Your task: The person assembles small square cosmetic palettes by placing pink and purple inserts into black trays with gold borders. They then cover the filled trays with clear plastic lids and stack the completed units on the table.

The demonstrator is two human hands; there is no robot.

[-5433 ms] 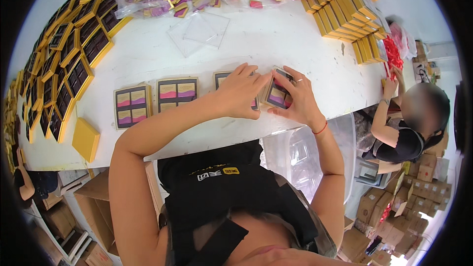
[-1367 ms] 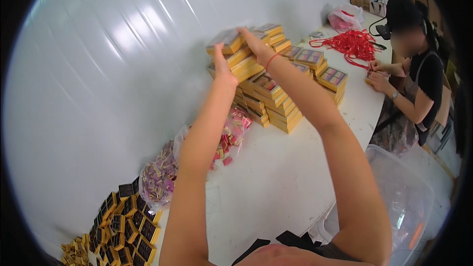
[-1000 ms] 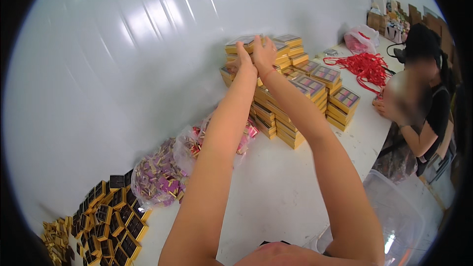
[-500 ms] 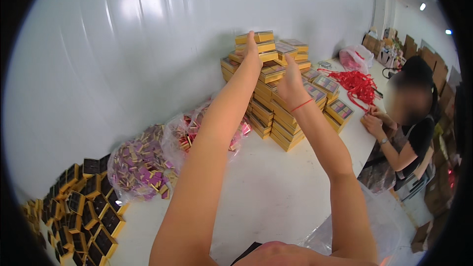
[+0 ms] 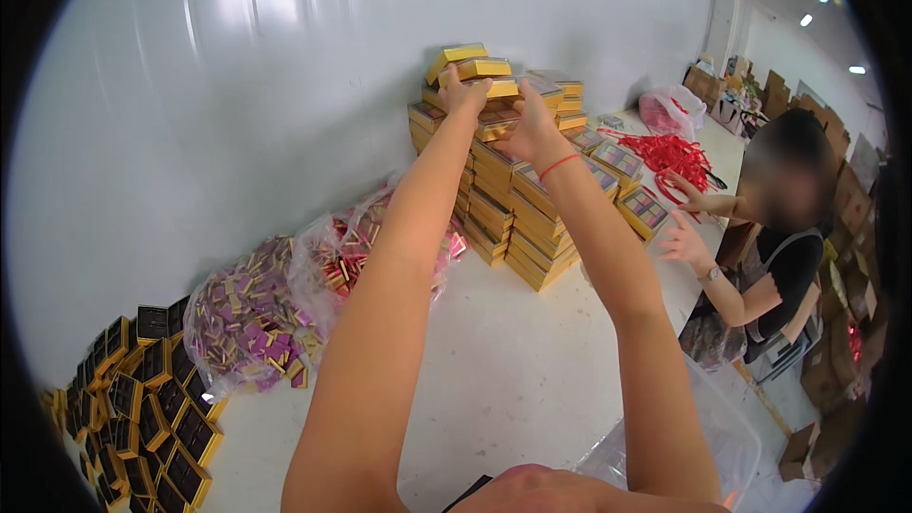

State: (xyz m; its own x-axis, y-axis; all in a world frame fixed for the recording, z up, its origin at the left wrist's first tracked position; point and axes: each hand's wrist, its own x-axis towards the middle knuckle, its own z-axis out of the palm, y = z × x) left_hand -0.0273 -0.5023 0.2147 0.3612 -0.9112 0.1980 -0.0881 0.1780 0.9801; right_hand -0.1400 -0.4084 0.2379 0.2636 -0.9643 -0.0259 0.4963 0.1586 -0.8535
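Note:
Gold boxes with clear lids stand in a tall stack (image 5: 532, 237) on the table against the wall. My left hand (image 5: 464, 95) grips the left end of the upper boxes (image 5: 496, 85), its thumb up along their side. At their right end my right hand (image 5: 532, 128) closes on the same boxes, thumb near the upper edge and fingers lower down. One gold box (image 5: 456, 59) lies tilted on top, behind my left hand. How far the fingers reach under the boxes is hidden.
Clear bags of small purple pieces (image 5: 252, 309) and red pieces (image 5: 347, 256) lie left of the stack. Black-and-gold trays (image 5: 152, 399) are heaped at the far left. At right, a co-worker (image 5: 788, 247) sits beside red ribbons (image 5: 670, 160) and a pink bag (image 5: 670, 109).
My right hand has come in to the upper boxes, and my left hand has closed around their end. The top box has tipped leftward. The co-worker's hands have spread apart.

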